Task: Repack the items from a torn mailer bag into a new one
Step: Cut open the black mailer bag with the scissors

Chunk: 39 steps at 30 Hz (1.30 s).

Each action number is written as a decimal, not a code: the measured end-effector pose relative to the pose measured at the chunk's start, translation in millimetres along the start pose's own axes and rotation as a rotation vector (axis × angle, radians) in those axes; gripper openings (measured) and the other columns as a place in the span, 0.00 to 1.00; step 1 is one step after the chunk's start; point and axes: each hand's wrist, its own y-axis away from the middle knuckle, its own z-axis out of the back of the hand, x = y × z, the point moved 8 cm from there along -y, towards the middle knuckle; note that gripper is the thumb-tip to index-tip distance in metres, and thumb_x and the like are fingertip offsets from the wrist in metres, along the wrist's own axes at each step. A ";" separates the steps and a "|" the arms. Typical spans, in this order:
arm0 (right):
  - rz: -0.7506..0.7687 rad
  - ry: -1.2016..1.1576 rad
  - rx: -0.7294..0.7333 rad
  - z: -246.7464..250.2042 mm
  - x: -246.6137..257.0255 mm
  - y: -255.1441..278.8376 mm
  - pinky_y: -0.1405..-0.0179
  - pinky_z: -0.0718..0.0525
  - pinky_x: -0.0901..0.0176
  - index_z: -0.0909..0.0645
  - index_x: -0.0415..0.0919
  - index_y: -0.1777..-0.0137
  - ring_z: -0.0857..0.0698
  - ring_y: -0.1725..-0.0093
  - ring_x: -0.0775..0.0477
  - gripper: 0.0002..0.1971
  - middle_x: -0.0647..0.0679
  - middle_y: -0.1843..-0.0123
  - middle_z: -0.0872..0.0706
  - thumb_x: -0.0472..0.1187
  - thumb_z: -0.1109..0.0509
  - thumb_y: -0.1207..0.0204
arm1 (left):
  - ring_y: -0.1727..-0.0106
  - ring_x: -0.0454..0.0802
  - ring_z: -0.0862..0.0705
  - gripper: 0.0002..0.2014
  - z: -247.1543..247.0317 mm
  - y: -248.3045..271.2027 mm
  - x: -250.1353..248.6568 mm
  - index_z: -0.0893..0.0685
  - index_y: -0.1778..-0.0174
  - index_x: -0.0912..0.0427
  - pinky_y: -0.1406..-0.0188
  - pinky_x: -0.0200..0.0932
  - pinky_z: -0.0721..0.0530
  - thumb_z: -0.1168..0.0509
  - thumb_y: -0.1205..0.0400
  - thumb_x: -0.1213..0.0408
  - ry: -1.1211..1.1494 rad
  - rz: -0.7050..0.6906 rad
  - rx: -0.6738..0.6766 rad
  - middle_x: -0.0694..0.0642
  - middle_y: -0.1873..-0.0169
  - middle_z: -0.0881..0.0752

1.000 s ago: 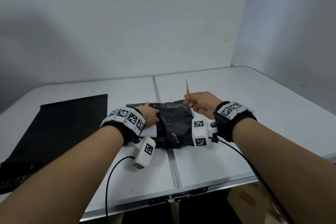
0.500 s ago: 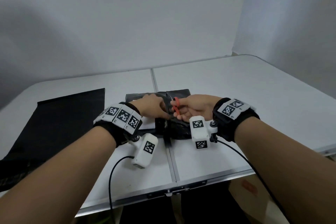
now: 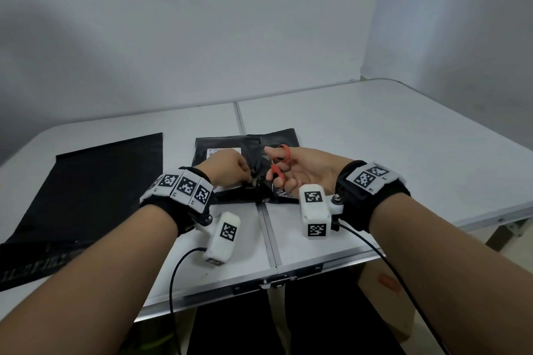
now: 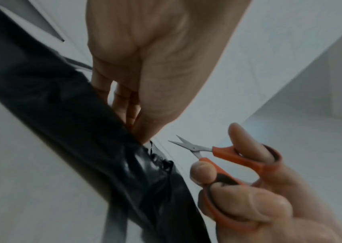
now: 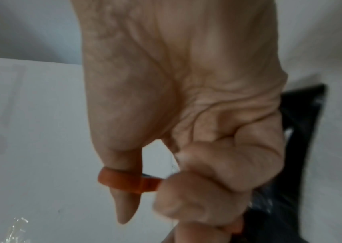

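Scissors (image 4: 224, 157) poised, blades parted, a person prepares to cut into a torn mailer bag (image 3: 277, 141) lying at the middle of a white folding table (image 3: 403, 138). The repacking looks to be at an early stage: the crumpled black bag is not yet opened up, no contents are visible outside it, and the new mailer bag (image 3: 95, 181) lies flat and apparently unfilled well to the left, untouched by either hand.

The left hand (image 3: 227, 167) pinches a raised fold at the near edge of the torn bag, thumb and fingertips pressed together on the plastic, lifting it off the table. The right hand (image 3: 302, 173) is clamped on the orange-handled scissors, thumb through one loop and fingers curled through the other. In the left wrist view the blade tips stand just beside the pinched fold, near a ragged, frayed stretch of plastic, but apart from it; no cut has begun here.

A white shipping label (image 3: 223, 151) shows on the bag's upper face, just beyond the left hand. The torn bag sits directly under and between both hands, straddling the table's centre seam.

Still ahead, by this evidence: cutting the bag open, drawing out whatever it holds, sliding that into the new bag and sealing it. What lies inside cannot be told.
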 end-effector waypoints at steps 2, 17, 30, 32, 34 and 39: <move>-0.013 -0.004 0.028 -3.7 0.9 2.0 0.88 0.27 0.70 0.20 0.33 0.58 0.27 0.85 0.57 0.25 0.45 0.71 0.21 0.60 0.33 0.25 | 0.67 0.43 0.21 0.07 1.7 -1.9 -1.4 0.10 0.56 0.64 0.58 0.39 0.21 0.28 0.23 0.63 0.141 0.002 -0.048 0.46 0.70 0.17; 0.010 -0.038 0.013 2.0 7.5 -2.9 0.89 0.27 0.71 0.20 0.34 0.59 0.27 0.86 0.57 0.25 0.45 0.73 0.20 0.60 0.32 0.27 | 0.62 0.47 0.16 0.04 19.8 -6.2 -23.0 0.13 0.58 0.59 0.59 0.38 0.20 0.29 0.23 0.62 0.222 -0.104 -0.222 0.50 0.66 0.14; 0.035 -0.043 -0.028 1.8 13.9 -17.5 0.91 0.35 0.75 0.22 0.36 0.60 0.32 0.88 0.61 0.21 0.50 0.77 0.22 0.57 0.33 0.24 | 0.72 0.48 0.19 0.06 17.3 -0.9 -11.2 0.18 0.64 0.56 0.68 0.40 0.16 0.30 0.22 0.67 0.392 -0.025 -0.108 0.57 0.72 0.15; 0.012 -0.012 -0.021 0.3 14.1 -17.4 0.90 0.34 0.74 0.21 0.35 0.61 0.31 0.87 0.59 0.26 0.47 0.74 0.21 0.62 0.33 0.27 | 0.70 0.51 0.19 0.04 15.6 -0.3 -12.4 0.18 0.62 0.58 0.65 0.44 0.15 0.30 0.23 0.68 0.410 -0.027 -0.093 0.59 0.70 0.15; 0.002 0.006 -0.010 -2.9 15.7 -19.7 0.90 0.34 0.73 0.21 0.36 0.61 0.31 0.87 0.58 0.28 0.46 0.73 0.20 0.65 0.34 0.28 | 0.67 0.53 0.17 0.01 16.3 1.5 -15.6 0.16 0.58 0.60 0.59 0.47 0.13 0.30 0.22 0.68 0.398 -0.041 -0.083 0.61 0.67 0.14; 0.026 -0.048 -0.039 -3.1 20.0 -29.4 0.93 0.37 0.75 0.23 0.37 0.62 0.34 0.89 0.61 0.23 0.50 0.77 0.22 0.60 0.34 0.24 | 0.68 0.50 0.18 0.03 22.5 7.2 -16.2 0.18 0.59 0.60 0.64 0.40 0.14 0.31 0.21 0.69 0.394 -0.061 -0.056 0.60 0.65 0.14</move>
